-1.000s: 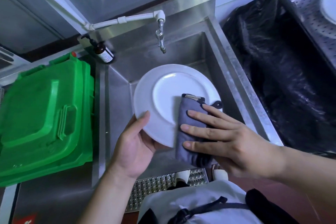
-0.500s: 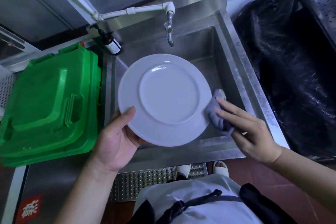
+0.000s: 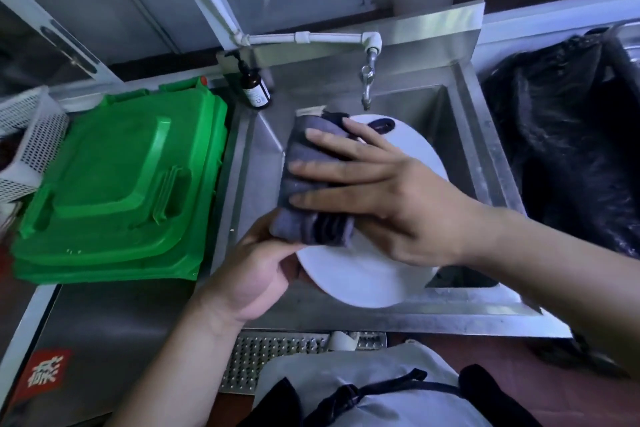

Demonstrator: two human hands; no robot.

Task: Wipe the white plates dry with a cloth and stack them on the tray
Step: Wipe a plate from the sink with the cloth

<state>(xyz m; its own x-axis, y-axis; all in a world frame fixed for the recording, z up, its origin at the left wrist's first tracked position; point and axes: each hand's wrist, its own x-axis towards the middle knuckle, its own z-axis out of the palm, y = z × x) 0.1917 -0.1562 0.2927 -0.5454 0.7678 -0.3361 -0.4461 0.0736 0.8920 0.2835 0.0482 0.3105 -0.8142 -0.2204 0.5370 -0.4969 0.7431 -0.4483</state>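
Item on my feed: white plate [image 3: 363,274] over steel sink [image 3: 485,156], my left hand [image 3: 256,274] gripping its rim, my right hand [image 3: 388,198] flat, straight-fingered, pressing grey cloth [image 3: 308,184] onto it.

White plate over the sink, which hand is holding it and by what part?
The left hand grips the white plate by its near-left rim. The right hand presses the grey cloth flat against its face with straight fingers.

White plate [image 3: 363,274] tilted over sink; folded grey cloth [image 3: 311,180] across it.
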